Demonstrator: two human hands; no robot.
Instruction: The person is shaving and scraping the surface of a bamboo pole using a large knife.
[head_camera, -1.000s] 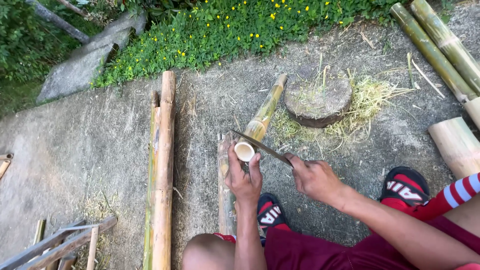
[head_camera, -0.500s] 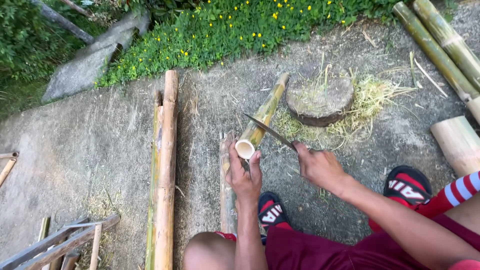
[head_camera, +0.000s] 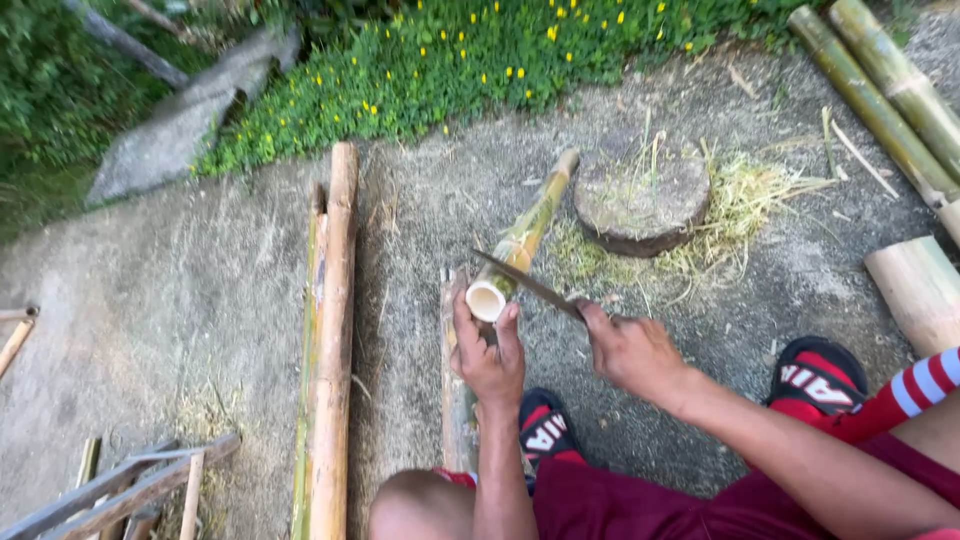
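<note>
We see the left hand (head_camera: 487, 355) with its grip clamped around the cut end of a green hollow bamboo tube (head_camera: 520, 242), which slants up off the concrete ground (head_camera: 180, 300). The right hand (head_camera: 630, 350) is closed on a long dark knife (head_camera: 530, 286), whose blade lies across the tube near its open end. A round wooden chopping block (head_camera: 641, 198) sits just beyond.

It was an outdoor yard used for bamboo work. Bamboo poles (head_camera: 330, 330) lay on bare ground (head_camera: 150, 300); flowering weeds (head_camera: 450, 70) grew at 12 o'clock beyond a chopping block (head_camera: 640, 195).
</note>
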